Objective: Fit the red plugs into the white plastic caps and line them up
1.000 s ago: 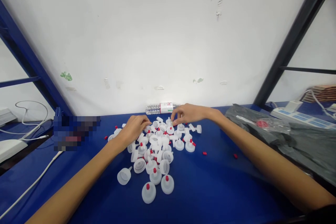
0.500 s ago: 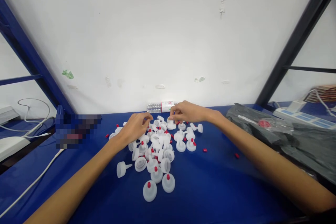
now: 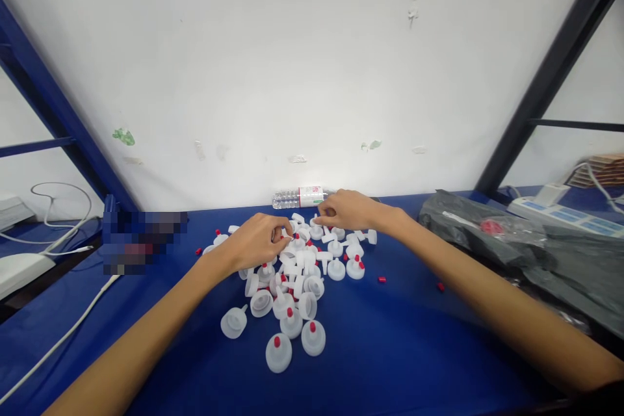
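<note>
A heap of several white plastic nozzle caps (image 3: 292, 279), some with small red tips, lies on the blue table (image 3: 400, 338). My left hand (image 3: 256, 242) hovers at the heap's left side, fingers curled in a pinch on a white cap. My right hand (image 3: 348, 209) reaches to the heap's far edge, its fingers pinched together on something small that I cannot make out. Loose red tips (image 3: 381, 279) are scattered around the heap.
A clear water bottle (image 3: 299, 197) lies against the white wall behind the heap. A black plastic bag (image 3: 526, 247) covers the table's right part, with a power strip (image 3: 560, 214) beyond it. A white cable (image 3: 58, 338) runs along the left.
My left hand has drawn slightly back and right from the heap, closing on a cap. My right hand stayed at the far edge, pinching tighter. A cap at the front left shifted.
</note>
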`<state>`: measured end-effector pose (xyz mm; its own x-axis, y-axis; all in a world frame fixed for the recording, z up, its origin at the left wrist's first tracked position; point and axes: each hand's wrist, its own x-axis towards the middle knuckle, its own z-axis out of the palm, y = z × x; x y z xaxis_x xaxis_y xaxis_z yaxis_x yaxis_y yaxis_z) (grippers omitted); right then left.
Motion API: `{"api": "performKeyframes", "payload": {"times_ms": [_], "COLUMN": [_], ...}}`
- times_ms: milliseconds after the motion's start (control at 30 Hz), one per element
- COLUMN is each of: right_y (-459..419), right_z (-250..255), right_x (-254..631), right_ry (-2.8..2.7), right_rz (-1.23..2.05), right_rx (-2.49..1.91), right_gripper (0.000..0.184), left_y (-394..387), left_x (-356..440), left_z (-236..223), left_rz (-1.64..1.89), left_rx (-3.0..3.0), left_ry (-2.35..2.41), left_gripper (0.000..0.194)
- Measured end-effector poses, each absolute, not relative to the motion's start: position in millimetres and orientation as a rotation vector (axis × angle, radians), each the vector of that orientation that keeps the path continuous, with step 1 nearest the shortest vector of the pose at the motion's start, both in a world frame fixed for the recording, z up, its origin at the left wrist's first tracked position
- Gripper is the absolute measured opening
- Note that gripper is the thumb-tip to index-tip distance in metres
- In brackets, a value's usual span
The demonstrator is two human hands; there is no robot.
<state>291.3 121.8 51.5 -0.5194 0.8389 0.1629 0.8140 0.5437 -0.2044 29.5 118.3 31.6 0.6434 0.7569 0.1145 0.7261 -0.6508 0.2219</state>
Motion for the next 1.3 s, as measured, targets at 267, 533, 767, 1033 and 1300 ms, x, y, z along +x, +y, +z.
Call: {"api": "performKeyframes", "payload": {"times_ms": [267,533,767,1033,1300], "right_y": [120,97,90,90,75], "right_z": [59,65,66,76,106], "right_x": [297,271,264,271,297], "right_ry": [-2.580,-2.707,-2.719,-2.610,-2.737], "right_rz": [0.335,0.420,0.334,0.064,0.739], "right_rx": [-1.327,-1.165,-1.121,-1.463,-1.837], "right_gripper": [0.013,0.016,0.011,0.044,0.030], "left_y": [120,117,112,112,109], "left_x": [29,31,37,40,40], "left_z": [27,27,29,28,32], "left_rz": [0.229,0.316,0.352,0.435,0.593], "left_rx": [2.764,2.838,2.854,2.799,2.726], "left_ry": [1.276,1.311,1.178,1.157,1.158], "left_gripper": [0.025,0.026,0.031,0.025,0.030]}}
